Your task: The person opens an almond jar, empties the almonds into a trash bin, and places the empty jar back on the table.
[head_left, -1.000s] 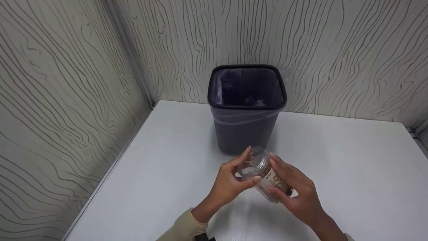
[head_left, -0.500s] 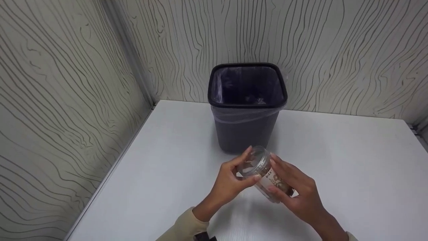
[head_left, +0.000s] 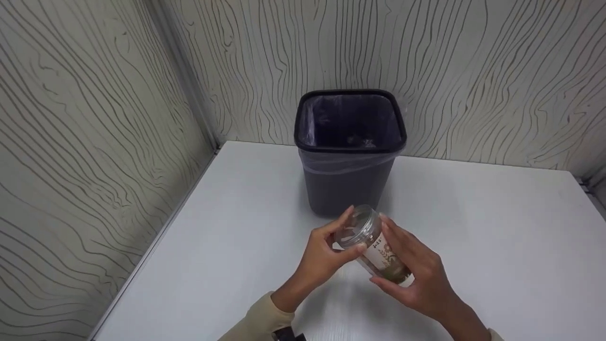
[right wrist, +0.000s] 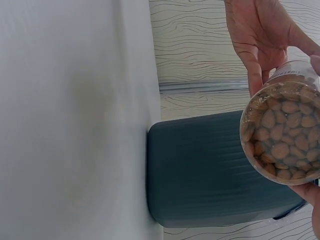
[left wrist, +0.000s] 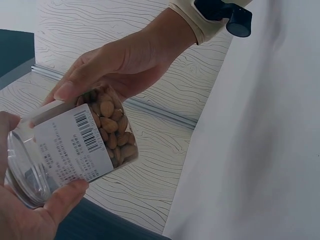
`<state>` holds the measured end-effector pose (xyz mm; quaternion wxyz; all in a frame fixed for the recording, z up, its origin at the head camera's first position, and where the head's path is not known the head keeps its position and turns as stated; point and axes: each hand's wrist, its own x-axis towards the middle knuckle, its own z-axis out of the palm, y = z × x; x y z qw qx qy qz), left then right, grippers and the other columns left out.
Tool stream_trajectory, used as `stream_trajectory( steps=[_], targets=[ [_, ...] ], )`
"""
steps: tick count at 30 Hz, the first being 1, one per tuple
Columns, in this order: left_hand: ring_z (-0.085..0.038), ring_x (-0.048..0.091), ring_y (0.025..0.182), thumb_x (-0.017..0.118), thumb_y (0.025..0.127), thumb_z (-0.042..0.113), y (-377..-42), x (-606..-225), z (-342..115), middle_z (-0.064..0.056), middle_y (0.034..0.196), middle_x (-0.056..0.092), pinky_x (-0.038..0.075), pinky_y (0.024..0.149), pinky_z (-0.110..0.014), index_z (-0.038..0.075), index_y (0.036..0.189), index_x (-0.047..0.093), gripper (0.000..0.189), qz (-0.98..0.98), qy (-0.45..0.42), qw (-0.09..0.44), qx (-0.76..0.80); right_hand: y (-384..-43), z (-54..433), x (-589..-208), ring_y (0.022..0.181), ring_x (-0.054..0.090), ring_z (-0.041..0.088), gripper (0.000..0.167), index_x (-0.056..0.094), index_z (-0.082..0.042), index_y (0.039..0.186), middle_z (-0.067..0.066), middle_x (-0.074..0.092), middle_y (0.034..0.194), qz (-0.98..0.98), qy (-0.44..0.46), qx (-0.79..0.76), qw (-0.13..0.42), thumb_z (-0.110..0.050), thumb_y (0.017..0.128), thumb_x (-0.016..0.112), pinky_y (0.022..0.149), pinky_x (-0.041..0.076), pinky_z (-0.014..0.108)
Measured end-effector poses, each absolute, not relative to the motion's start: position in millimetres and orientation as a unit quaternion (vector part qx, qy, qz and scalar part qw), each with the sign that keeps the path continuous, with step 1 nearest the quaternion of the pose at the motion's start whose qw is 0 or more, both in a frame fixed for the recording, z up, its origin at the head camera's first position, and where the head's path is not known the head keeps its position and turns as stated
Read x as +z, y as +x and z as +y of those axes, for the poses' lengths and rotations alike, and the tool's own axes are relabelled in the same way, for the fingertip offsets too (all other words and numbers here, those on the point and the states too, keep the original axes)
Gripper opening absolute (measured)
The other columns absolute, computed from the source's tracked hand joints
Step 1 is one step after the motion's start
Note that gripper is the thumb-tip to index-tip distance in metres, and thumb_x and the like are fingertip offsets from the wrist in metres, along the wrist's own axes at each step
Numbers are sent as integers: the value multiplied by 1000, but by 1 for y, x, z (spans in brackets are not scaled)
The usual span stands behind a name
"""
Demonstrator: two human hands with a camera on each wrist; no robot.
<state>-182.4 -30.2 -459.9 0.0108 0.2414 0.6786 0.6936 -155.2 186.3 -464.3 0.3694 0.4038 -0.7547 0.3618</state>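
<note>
A clear plastic jar (head_left: 374,246) of almonds tilts in the air over the white table, its ridged mouth uncovered and facing up and left. The left hand (head_left: 319,255) grips it just below the rim, thumb on the near side and a finger on the far side. Around the lower body curve the fingers of the right hand (head_left: 423,279), with the thumb by the base. A white barcode label (left wrist: 75,142) shows in the left wrist view, with almonds (left wrist: 112,122) packed toward the bottom. More almonds (right wrist: 287,132) show through the base in the right wrist view.
Behind the hands stands a dark bin (head_left: 348,184) with a clear liner folded over its rim; some crumpled plastic (head_left: 367,142) lies inside. Wood-grain patterned walls (head_left: 450,85) border the white table (head_left: 227,227) at the back and left.
The right thumb has slid down toward the jar's base, showing more of the flower-printed label. The jar has turned and shifted slightly up and left. The left hand keeps its grip.
</note>
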Motion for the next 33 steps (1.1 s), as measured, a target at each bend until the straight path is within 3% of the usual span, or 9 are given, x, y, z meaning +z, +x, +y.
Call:
stream_trajectory(
  steps=[9,18,33],
  targets=[
    [-19,60,126,80,88,28,-183,-459,-31,-5,147,56,61,76,-35,16,153,47,74,676,241,14,696,-155,186,-469,137,50,29,91,49,15,140,32,49,146,-768,402,346,359,-44,81,85,113,37,24],
    [-19,60,124,80,88,29,-182,-459,-32,-5,144,59,61,77,-35,17,153,46,74,675,236,20,699,-158,184,-474,138,48,30,87,47,15,141,33,46,147,-767,400,348,362,-43,86,80,113,37,25],
    [-20,61,124,79,89,29,-183,-460,-30,-7,141,60,61,78,-35,7,154,44,77,677,241,14,695,-157,184,-475,138,48,29,97,47,14,141,33,46,147,-769,394,348,362,-44,76,89,112,38,24]
  ],
)
